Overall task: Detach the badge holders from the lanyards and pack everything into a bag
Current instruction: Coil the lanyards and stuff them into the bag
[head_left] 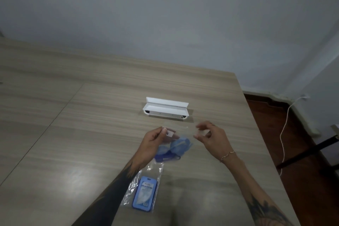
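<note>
My left hand (153, 140) pinches the top edge of a clear plastic bag (177, 136) held above the table. Inside that bag lies a bundled blue lanyard (176, 147) with a darker blue clip (165, 159) at its lower end. My right hand (209, 135) hovers at the bag's right top corner, fingers curled; whether it grips the thin plastic is unclear. Nearer to me, a blue badge holder (145, 192) rests on the table inside a second clear bag (156, 172).
A white open cable-port lid (166, 106) stands up from the wooden table (73, 134) just beyond my hands. The table's right edge runs close to my right arm. A white cable (284, 134) and dark chair leg lie on the floor to the right.
</note>
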`<action>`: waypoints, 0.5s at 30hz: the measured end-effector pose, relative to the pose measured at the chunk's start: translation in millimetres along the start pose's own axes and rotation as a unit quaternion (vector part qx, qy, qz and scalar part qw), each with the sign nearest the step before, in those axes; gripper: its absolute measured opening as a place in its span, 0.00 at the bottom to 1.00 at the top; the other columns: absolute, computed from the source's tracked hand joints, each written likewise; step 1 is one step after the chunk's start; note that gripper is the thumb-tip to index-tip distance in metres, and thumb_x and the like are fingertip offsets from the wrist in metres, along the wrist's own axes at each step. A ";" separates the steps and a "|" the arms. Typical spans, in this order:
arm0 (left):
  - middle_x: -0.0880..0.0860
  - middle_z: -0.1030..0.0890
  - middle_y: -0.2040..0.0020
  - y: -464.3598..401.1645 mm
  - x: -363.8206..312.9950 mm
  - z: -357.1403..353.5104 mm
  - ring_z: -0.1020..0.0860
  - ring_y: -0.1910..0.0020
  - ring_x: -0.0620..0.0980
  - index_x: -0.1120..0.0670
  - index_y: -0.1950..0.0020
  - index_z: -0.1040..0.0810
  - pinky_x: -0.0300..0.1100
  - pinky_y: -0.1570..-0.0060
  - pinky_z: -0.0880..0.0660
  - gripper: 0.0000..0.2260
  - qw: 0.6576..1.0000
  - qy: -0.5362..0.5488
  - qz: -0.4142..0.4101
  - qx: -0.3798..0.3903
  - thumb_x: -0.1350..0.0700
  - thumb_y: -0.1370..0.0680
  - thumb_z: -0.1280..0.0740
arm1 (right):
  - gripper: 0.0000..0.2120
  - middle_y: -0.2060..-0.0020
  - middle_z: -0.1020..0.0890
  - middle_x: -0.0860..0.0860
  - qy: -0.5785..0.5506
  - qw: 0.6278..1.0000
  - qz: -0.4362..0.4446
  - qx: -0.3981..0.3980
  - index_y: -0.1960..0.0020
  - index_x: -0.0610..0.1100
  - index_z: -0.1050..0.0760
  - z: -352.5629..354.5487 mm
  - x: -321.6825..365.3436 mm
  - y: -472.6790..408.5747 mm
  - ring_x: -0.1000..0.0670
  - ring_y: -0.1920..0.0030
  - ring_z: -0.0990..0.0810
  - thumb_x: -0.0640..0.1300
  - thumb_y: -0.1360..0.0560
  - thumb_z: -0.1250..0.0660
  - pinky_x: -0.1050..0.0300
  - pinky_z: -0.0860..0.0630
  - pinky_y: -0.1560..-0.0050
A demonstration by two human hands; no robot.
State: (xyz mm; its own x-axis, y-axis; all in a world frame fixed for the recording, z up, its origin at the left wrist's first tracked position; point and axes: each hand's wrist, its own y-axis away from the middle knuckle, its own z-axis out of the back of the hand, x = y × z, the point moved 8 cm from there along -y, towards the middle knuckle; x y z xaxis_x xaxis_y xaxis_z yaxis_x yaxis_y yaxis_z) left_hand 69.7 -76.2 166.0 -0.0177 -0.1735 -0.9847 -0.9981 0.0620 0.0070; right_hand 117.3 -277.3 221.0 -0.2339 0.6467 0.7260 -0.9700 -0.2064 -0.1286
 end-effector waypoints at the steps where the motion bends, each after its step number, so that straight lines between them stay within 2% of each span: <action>1: 0.54 0.12 0.48 2.1 -0.8 1.5 0.14 0.48 0.52 0.56 0.44 0.17 0.37 0.50 0.19 0.17 1.000 0.005 0.005 0.000 0.48 0.19 0.42 | 0.10 0.64 0.20 0.59 -0.019 1.000 -0.008 -0.007 0.60 0.54 0.23 -1.3 -4.2 -0.7 0.62 0.70 0.25 0.40 0.33 0.25 0.71 0.30 0.65; 2: 0.54 0.13 0.47 8.0 0.6 4.5 0.14 0.47 0.53 0.55 0.44 0.17 0.38 0.49 0.19 0.17 1.000 0.008 0.011 -0.001 0.48 0.19 0.42 | 0.11 0.69 0.20 0.57 -0.051 0.998 -0.019 -0.014 0.65 0.52 0.23 -5.9 -9.6 1.6 0.63 0.71 0.24 0.38 0.33 0.25 0.71 0.29 0.65; 4: 0.54 0.13 0.47 14.5 1.7 8.3 0.15 0.46 0.54 0.52 0.44 0.16 0.40 0.47 0.19 0.16 1.000 0.005 0.017 0.002 0.48 0.19 0.41 | 0.14 0.72 0.20 0.54 -0.119 0.992 -0.040 -0.026 0.68 0.50 0.23 -13.1 -18.4 3.6 0.63 0.72 0.24 0.34 0.34 0.26 0.74 0.28 0.66; 7: 0.55 0.13 0.45 21.1 9.6 16.0 0.15 0.45 0.55 0.53 0.42 0.17 0.43 0.47 0.19 0.16 1.000 -0.004 0.026 -0.008 0.48 0.17 0.43 | 0.11 0.67 0.19 0.52 -0.189 0.980 -0.057 -0.035 0.63 0.48 0.23 -28.9 -23.0 9.1 0.62 0.68 0.22 0.33 0.31 0.28 0.74 0.26 0.63; 9: 0.56 0.14 0.45 25.5 19.3 25.4 0.15 0.46 0.57 0.55 0.42 0.18 0.44 0.49 0.18 0.17 0.999 0.005 0.040 -0.023 0.49 0.16 0.44 | 0.08 0.60 0.18 0.50 -0.278 0.957 -0.077 0.008 0.53 0.45 0.23 -54.1 -27.6 19.3 0.59 0.60 0.20 0.34 0.28 0.30 0.71 0.24 0.58; 11: 0.57 0.14 0.45 28.8 28.9 36.0 0.15 0.47 0.59 0.55 0.42 0.18 0.46 0.51 0.18 0.18 0.997 0.022 0.057 -0.040 0.48 0.15 0.45 | 0.08 0.57 0.17 0.51 -0.347 0.926 -0.117 0.088 0.48 0.42 0.24 -90.7 -36.3 37.1 0.57 0.57 0.18 0.34 0.27 0.32 0.69 0.22 0.57; 13: 0.58 0.14 0.45 29.5 40.8 47.3 0.15 0.47 0.59 0.56 0.43 0.17 0.48 0.51 0.18 0.18 0.995 0.038 0.075 -0.045 0.49 0.15 0.44 | 0.08 0.58 0.16 0.53 -0.345 0.911 -0.156 0.166 0.48 0.41 0.23 -128.7 -45.5 58.4 0.58 0.58 0.18 0.34 0.26 0.33 0.67 0.22 0.58; 15: 0.58 0.14 0.46 29.3 53.3 62.6 0.14 0.50 0.57 0.56 0.44 0.17 0.46 0.54 0.18 0.17 0.992 0.036 0.098 -0.065 0.49 0.15 0.43 | 0.04 0.62 0.17 0.48 -0.322 0.907 -0.189 0.194 0.52 0.40 0.22 -158.9 -54.9 76.7 0.53 0.61 0.20 0.33 0.26 0.33 0.64 0.23 0.59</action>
State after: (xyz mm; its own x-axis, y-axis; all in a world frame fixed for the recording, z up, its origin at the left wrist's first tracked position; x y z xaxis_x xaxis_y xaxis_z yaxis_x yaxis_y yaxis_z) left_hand 43.2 -22.2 102.8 -0.2123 -0.2415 -0.9469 -0.9742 -0.0240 0.2245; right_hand 45.2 -212.0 63.9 0.3199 0.1877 0.9287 -0.8468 -0.3829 0.3691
